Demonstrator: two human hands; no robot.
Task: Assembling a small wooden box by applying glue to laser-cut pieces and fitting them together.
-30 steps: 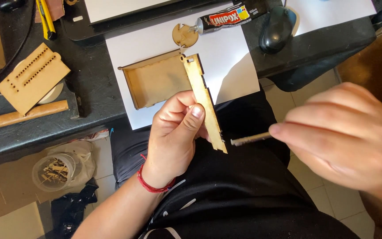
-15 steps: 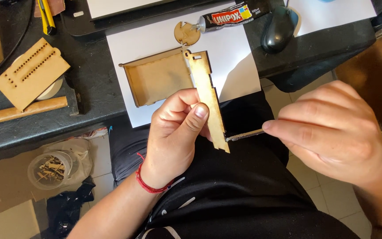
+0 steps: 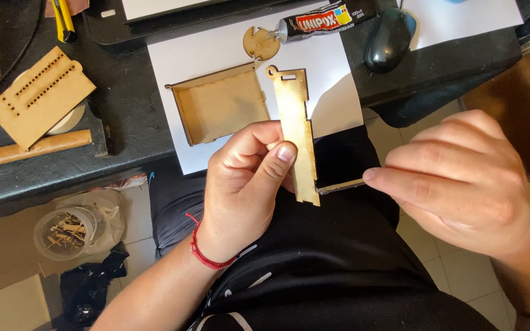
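Observation:
My left hand (image 3: 243,184) pinches a long flat wooden panel (image 3: 295,129) with a ring tab and a slot at its top end, holding it upright over my lap. My right hand (image 3: 461,184) grips a thin stick (image 3: 341,186) whose tip touches the panel's lower right edge. Just beyond the panel, a partly built wooden box (image 3: 219,104) lies on a white sheet (image 3: 216,46) on the black desk. A glue tube (image 3: 326,19) and a small round wooden disc (image 3: 260,43) lie at the sheet's far edge.
A black mouse (image 3: 389,40) sits at the right of the desk. A perforated wooden plate (image 3: 39,95) and a wooden rod (image 3: 29,149) lie on the left. A clear tub of wood scraps (image 3: 65,233) and cardboard stand on the floor at lower left.
The panel has turned more upright and face-on in my left hand. My right hand has brought the stick's tip in against the panel's lower edge.

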